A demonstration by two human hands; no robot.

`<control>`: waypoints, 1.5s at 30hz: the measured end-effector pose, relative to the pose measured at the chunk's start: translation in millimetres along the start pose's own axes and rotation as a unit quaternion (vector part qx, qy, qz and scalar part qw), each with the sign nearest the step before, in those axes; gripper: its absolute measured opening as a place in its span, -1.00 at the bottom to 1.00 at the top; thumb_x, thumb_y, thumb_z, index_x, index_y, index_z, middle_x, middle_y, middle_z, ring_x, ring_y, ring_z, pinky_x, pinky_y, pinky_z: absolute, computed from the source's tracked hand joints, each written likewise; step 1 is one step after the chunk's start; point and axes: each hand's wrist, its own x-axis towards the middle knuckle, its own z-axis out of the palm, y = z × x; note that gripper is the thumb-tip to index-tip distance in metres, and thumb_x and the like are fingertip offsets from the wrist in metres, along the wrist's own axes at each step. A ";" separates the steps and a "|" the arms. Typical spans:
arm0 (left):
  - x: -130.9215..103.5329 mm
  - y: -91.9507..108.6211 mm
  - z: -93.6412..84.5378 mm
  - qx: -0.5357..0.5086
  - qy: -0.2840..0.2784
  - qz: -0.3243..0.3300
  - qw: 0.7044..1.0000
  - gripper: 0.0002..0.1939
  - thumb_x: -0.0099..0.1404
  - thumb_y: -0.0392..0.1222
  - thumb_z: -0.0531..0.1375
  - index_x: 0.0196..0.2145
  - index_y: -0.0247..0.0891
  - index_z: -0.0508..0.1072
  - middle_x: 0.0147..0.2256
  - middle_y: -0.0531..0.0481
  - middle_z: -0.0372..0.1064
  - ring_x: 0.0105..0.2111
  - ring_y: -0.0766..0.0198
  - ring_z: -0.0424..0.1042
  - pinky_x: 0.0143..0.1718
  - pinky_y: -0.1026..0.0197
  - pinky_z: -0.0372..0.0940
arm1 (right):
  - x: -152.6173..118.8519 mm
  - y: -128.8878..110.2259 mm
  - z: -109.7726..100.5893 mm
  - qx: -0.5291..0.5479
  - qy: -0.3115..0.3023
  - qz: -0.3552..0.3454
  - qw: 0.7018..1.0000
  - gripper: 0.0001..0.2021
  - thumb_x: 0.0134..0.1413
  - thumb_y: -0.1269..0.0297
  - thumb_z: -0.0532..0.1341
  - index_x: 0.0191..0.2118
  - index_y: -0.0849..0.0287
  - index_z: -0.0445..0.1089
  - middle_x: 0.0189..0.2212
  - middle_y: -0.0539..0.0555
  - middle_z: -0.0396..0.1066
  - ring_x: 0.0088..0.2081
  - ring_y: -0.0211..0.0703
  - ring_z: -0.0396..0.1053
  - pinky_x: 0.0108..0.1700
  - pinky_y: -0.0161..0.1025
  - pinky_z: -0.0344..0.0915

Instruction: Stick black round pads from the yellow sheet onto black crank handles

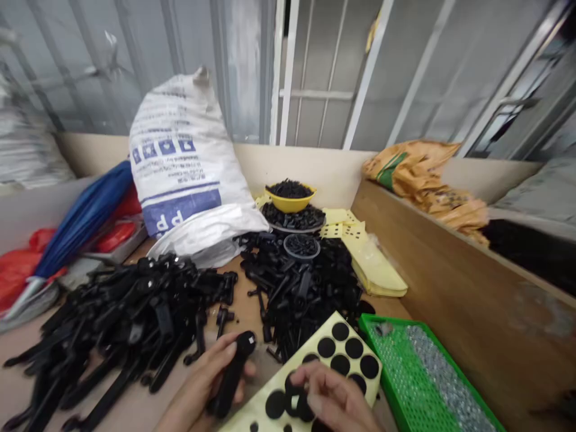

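Note:
My left hand [207, 384] is wrapped round a black plastic crank handle [231, 378], its rounded end up and a small light square showing there. My right hand [335, 396] has its fingers curled and drawn together, low over a pale yellow sheet [258, 417] of round black stickers [341, 330]. Its fingertips touch or hover at the stickers; whether one is lifted between them I cannot tell. The sheet lies slanted between my hands. Beyond my left hand, a loose black handle [224, 318] lies on the table.
A big pile of black handles [148, 300] spreads left; another pile of black parts [301, 288] is ahead. Behind stand a yellow bowl [290, 203], a clear dish [301, 246] and a white sack [184, 156]. At right are a green tray [414, 384] with metal pieces and a wooden partition [450, 264].

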 end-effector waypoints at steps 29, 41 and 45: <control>-14.1 -24.9 43.7 0.090 -0.160 -0.067 0.981 -0.60 0.01 -0.20 0.24 -0.14 -0.29 0.52 -0.38 0.03 0.39 -0.57 0.43 0.23 -0.51 0.33 0.19 | -3.1 -3.0 5.3 0.057 0.030 0.099 0.993 -0.86 -0.13 0.28 0.24 -0.56 0.15 0.29 -0.26 0.09 0.39 -0.21 -0.07 0.29 -0.21 -0.23 0.19; -14.3 -27.5 41.1 0.136 -0.195 -0.034 0.971 -0.61 0.08 -0.25 0.14 -0.11 -0.28 0.51 -0.30 -0.02 0.40 -0.51 0.40 0.24 -0.47 0.33 0.23 | -3.5 -4.3 5.2 0.017 0.030 0.106 0.994 -0.84 -0.14 0.25 0.26 -0.58 0.15 0.28 -0.29 0.08 0.36 -0.21 -0.08 0.30 -0.21 -0.24 0.23; -16.0 -23.0 42.7 0.141 -0.202 -0.027 0.969 -0.64 0.09 -0.22 0.15 -0.14 -0.29 0.52 -0.34 -0.02 0.39 -0.51 0.39 0.24 -0.48 0.33 0.23 | -3.4 -5.1 5.2 0.009 0.026 0.108 0.994 -0.84 -0.15 0.25 0.26 -0.58 0.15 0.29 -0.28 0.09 0.35 -0.22 -0.08 0.31 -0.21 -0.23 0.26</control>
